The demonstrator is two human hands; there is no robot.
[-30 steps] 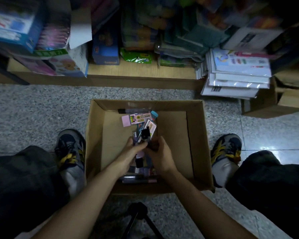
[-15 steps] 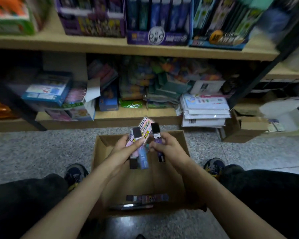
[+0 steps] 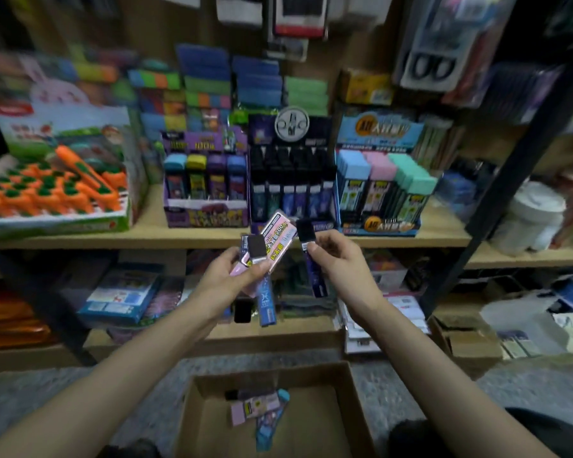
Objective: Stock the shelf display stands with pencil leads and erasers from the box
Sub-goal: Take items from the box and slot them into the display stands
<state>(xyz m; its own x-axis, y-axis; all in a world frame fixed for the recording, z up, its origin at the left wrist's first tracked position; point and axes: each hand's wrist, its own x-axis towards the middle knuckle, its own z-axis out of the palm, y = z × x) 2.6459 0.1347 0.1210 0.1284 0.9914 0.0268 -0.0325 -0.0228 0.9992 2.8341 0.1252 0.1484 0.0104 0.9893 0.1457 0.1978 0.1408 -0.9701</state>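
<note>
Lead cases (image 3: 276, 240) half behind left hand (image 3: 229, 278)

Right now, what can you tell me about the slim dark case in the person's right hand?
The case is a slim, flat stick, seemingly plastic, with a black cap on top and a dark blue body whose pale print is too blurred to read. It stands nearly upright in the air before the wooden shelf. The right hand pinches it just below the cap; its lower end hangs free. It seems clear of the packs held in the left hand.
</note>
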